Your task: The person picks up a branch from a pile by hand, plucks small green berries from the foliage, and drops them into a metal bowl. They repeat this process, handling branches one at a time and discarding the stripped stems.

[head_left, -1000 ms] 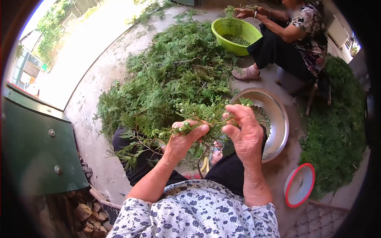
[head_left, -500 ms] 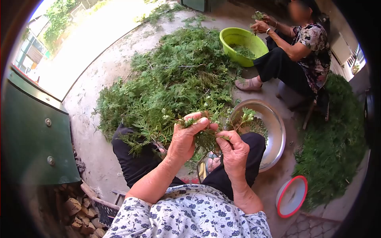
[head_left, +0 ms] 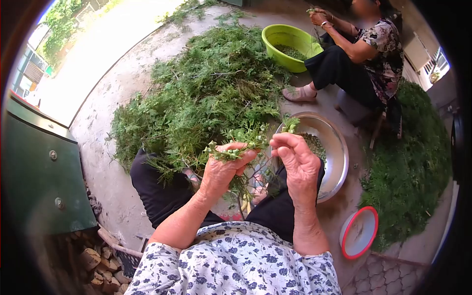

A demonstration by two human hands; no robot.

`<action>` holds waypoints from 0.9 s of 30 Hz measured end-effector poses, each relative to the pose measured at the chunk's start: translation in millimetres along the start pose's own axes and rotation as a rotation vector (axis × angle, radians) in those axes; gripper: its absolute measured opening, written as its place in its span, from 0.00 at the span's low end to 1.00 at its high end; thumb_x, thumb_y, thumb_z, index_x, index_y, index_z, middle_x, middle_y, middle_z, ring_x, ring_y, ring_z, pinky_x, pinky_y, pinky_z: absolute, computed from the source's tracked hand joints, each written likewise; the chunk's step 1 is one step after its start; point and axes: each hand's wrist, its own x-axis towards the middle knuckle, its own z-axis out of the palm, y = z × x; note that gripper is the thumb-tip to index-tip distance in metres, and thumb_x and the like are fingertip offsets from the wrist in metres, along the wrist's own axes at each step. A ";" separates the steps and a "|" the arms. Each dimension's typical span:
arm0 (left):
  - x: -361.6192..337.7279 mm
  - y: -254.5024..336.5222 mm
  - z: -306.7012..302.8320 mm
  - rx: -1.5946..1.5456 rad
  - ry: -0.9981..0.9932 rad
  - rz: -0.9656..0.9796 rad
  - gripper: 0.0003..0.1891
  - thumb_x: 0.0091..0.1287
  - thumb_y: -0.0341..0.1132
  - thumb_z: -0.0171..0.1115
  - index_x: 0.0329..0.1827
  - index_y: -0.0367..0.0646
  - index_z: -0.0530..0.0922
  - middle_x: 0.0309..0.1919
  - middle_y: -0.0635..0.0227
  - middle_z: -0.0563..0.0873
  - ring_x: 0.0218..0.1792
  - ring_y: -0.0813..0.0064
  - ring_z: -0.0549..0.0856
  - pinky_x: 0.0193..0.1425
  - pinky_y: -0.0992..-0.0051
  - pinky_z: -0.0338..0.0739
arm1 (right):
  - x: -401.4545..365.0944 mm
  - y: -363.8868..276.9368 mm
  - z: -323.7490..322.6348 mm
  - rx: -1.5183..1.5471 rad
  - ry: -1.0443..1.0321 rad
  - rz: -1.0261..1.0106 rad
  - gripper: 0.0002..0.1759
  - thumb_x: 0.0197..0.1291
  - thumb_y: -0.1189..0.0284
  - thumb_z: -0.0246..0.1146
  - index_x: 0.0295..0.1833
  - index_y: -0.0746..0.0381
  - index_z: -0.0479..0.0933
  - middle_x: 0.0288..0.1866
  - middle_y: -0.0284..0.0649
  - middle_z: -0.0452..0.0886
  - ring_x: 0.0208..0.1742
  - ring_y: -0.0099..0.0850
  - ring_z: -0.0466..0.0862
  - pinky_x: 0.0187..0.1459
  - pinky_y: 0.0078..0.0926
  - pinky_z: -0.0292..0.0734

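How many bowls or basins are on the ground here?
3: a green basin at the top by the seated co-worker, a steel bowl mid-frame beyond the held sprig, a red-rimmed white bowl lower right. Foliage may hide others.

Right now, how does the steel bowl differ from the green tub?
The steel bowl is shiny metal; the green tub is lime plastic. The steel bowl lies just beyond the right hand; the green tub stands farther off, by a seated person. Both hold green pickings.

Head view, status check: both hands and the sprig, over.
Left hand grip closed on green leafy budded sprig. Right hand pinching its tip. Round steel bowl just beyond, nothing blocking.
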 end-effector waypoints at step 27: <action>-10.5 9.1 12.3 -0.230 0.074 -0.106 0.06 0.56 0.26 0.65 0.36 0.39 0.79 0.19 0.80 0.75 0.16 0.91 0.64 0.18 0.86 0.53 | -0.2 24.4 31.9 0.579 0.203 0.465 0.08 0.62 0.71 0.60 0.39 0.65 0.78 0.29 0.30 0.78 0.27 0.17 0.73 0.29 0.12 0.66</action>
